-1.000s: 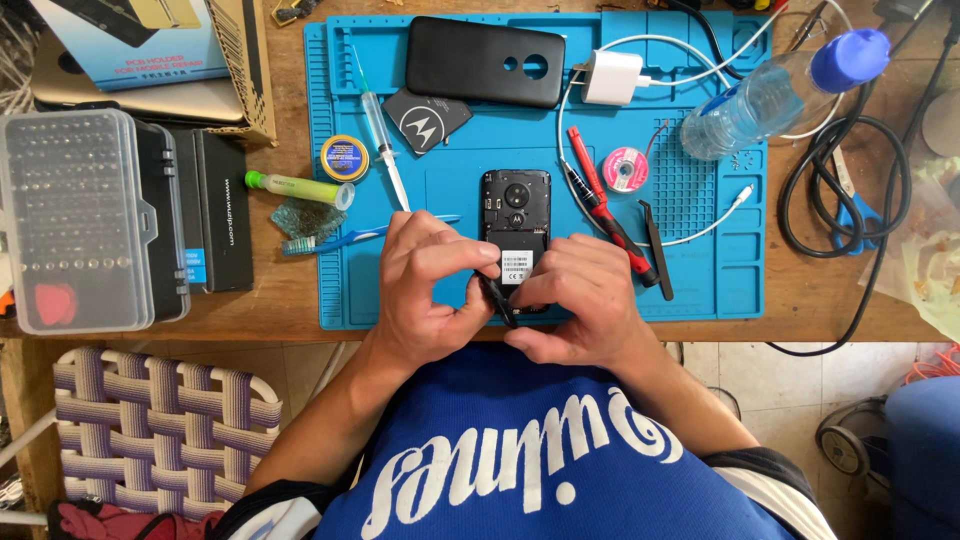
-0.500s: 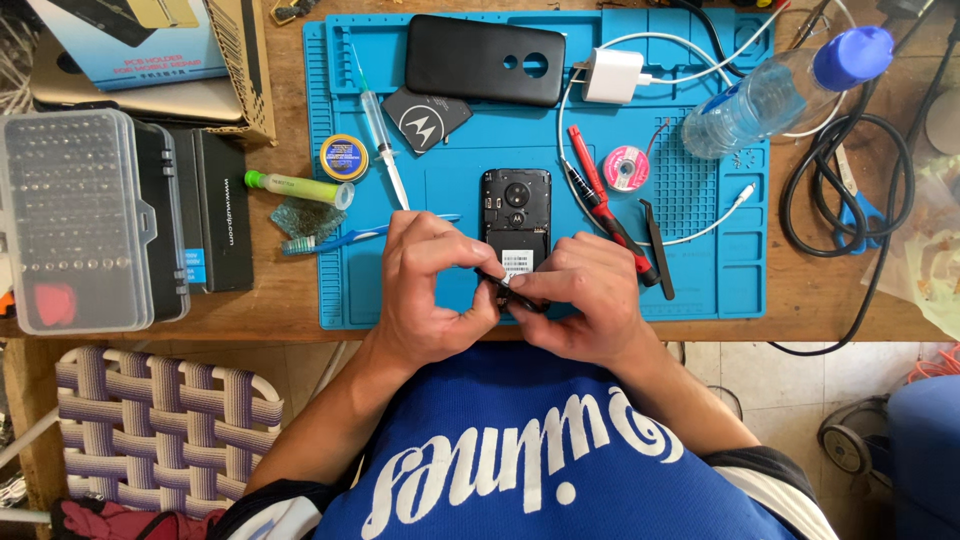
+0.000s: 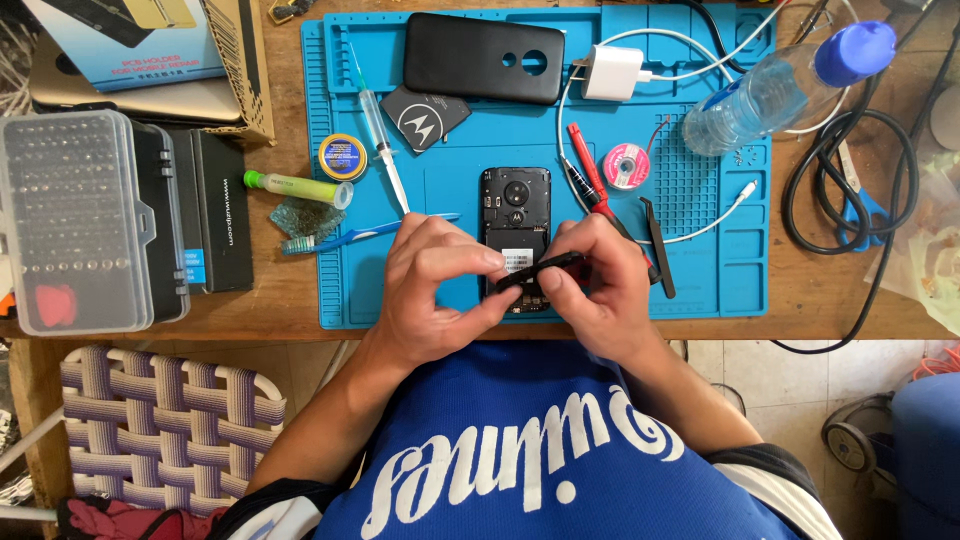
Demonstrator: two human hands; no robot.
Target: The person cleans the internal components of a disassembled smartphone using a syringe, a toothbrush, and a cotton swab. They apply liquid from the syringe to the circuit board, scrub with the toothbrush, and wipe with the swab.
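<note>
Black and thin, the little strip (image 3: 540, 268) pinched between your left hand (image 3: 440, 285) and right hand (image 3: 598, 290) could slip onto the open phone (image 3: 515, 215) just beyond your fingers.

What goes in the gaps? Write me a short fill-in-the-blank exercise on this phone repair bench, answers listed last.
1. The opened phone lies with its back cover off on a ______ silicone work mat.
2. The left hand and the right hand together pinch a thin ______ strip-like part over the phone's lower end.
3. The clear plastic water bottle at the mat's far right corner has a ______ cap.
4. The white charger plug sits beside the ______ phone case.

Answers: blue; black; blue; black
</note>
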